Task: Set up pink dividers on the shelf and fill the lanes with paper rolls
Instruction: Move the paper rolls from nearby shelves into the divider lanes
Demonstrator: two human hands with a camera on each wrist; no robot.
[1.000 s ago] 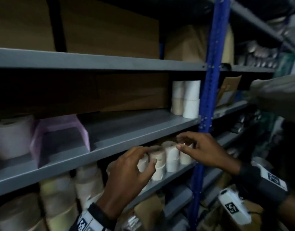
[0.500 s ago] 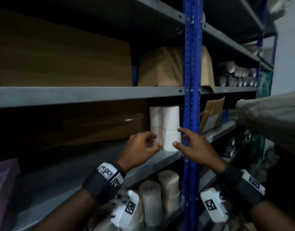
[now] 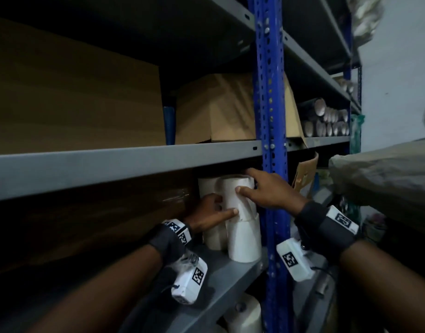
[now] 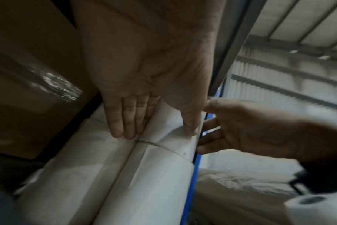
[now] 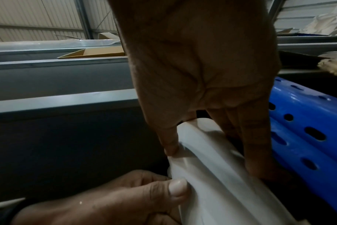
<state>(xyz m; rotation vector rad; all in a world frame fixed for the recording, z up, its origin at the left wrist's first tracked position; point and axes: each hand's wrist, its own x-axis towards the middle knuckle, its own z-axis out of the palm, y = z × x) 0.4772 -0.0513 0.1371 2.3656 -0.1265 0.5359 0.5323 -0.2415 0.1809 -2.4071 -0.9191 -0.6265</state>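
White paper rolls stand stacked two high on the grey shelf [image 3: 221,275], close against the blue upright [image 3: 270,140]. Both hands hold the top front roll [image 3: 233,195], which leans out of line with the roll below it [image 3: 243,239]. My left hand [image 3: 221,207] has its thumb across the front and its fingers [image 4: 125,130] in the groove beside the neighbouring roll. My right hand [image 3: 248,182] grips the roll's [image 5: 212,159] upper right, its thumb on the front and its fingers [image 5: 258,152] down the side by the upright. No pink divider is in view.
A taped brown carton [image 3: 86,224] fills the shelf left of the rolls. The shelf above [image 3: 110,169] sits low over the stack and carries cardboard boxes [image 3: 213,111]. More rolls [image 3: 245,316] stand one shelf down. A covered bundle [image 3: 386,176] juts in at the right.
Both hands rose from the small rolls on the lower shelf to the stack by the upright and took hold of the top front roll, which now leans.
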